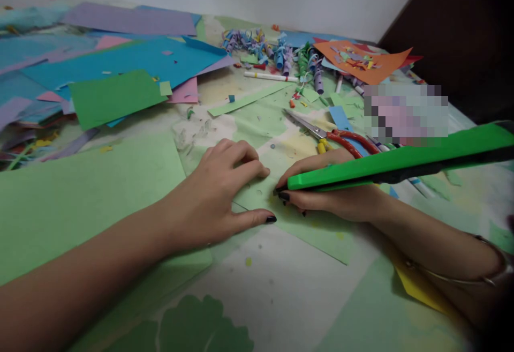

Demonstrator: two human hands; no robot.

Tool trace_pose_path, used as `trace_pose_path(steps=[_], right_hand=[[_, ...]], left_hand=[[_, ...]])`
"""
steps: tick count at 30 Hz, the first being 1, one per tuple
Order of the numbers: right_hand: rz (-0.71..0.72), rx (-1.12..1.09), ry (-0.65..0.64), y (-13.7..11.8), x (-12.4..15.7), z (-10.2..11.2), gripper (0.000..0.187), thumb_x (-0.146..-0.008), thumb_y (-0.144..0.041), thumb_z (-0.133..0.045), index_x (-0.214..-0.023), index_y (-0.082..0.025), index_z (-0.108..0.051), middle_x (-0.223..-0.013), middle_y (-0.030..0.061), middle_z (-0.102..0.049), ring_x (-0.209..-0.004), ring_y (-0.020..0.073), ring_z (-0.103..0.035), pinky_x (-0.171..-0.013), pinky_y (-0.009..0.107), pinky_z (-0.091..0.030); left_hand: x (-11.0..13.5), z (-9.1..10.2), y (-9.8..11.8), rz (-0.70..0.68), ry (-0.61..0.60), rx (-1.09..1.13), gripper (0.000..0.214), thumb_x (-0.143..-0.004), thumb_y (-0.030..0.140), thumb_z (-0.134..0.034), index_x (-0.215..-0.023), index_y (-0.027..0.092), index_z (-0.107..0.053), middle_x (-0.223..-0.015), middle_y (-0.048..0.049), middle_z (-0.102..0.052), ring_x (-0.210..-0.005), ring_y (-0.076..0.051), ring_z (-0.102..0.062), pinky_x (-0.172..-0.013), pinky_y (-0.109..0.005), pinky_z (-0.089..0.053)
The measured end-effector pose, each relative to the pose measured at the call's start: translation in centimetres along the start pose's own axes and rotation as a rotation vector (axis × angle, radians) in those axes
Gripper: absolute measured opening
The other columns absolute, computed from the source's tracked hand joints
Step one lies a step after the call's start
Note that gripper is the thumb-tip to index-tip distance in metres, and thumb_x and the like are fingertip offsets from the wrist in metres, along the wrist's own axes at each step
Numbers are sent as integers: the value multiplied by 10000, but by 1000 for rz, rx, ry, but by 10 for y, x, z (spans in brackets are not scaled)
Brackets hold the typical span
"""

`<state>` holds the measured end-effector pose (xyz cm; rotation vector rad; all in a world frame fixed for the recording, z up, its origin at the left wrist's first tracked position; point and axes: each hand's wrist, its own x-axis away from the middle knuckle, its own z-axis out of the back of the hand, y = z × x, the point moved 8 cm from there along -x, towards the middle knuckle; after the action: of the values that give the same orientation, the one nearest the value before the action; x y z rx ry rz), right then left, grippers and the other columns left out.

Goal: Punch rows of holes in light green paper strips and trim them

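My left hand (225, 191) presses on a piece of light green paper (317, 242), its thumb stretched out and its fingers spread and slightly bent. To its right, my right hand (333, 199) is closed around a long green and black utility knife (401, 159). The dark tip of the knife points down at the paper, close to my left fingertips; whether it touches cannot be made out. Just beyond my right hand lies a pair of red-handled scissors (321, 133), blades pointing away to the left. A large light green sheet (80, 202) extends under my left forearm.
Blue paper (132, 68), green paper (116, 100) and purple paper (132, 20) pile up at the back left. Curled paper rolls (281, 54) and an orange sheet with scraps (385, 70) lie farther back. A white marker (271, 76) and a green strip (249, 100) lie mid-table.
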<state>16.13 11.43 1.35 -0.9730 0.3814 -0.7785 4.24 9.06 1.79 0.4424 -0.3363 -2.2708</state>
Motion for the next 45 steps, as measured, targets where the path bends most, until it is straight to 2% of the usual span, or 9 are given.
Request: trace_pose_path(steps=[5, 14, 22, 29, 45], right_hand=[[9, 100, 13, -3, 0, -1, 106, -778, -162, -629, -845, -161, -711, -625, -37, -651, -526, 61, -540, -497, 141, -423], [89, 73, 45, -5, 0, -1, 65, -788, -190, -640, -798, -171, -701, -669, -27, -671, -577, 69, -562, -559, 148, -438], [34, 117, 15, -9, -1, -1, 95, -785, -178, -627, -837, -170, -706, -692, -24, -671, -613, 79, -583, -552, 153, -430], [61, 91, 40, -1, 0, -1, 86, -789, -195, -629, -823, -186, -708, -678, -28, -676, -605, 85, -588, -556, 158, -449], [54, 150, 21, -4, 0, -1, 98, -787, -192, -632, -827, -171, -719, -618, -27, -646, -556, 78, -555, -517, 158, -427]], left_hand=[[0, 0, 0, 10, -2, 7, 405, -801, 466, -630, -1077, 173, -591, -1102, -115, -516, -1021, -289, -452, -868, -467, -403], [0, 0, -1, 16, -1, 12, 399, -802, 473, -623, -1083, 193, -584, -1108, -106, -515, -1015, -283, -448, -869, -462, -399], [0, 0, -1, 19, 7, 19, 394, -794, 465, -631, -1081, 201, -577, -1100, -100, -513, -1013, -281, -446, -869, -467, -402], [0, 0, -1, 19, -5, 20, 404, -795, 473, -632, -1079, 190, -578, -1104, -107, -506, -1017, -281, -443, -874, -467, -404], [0, -1, -2, 24, 0, 34, 405, -794, 468, -633, -1090, 197, -577, -1107, -101, -508, -1020, -282, -445, -879, -465, -401]])
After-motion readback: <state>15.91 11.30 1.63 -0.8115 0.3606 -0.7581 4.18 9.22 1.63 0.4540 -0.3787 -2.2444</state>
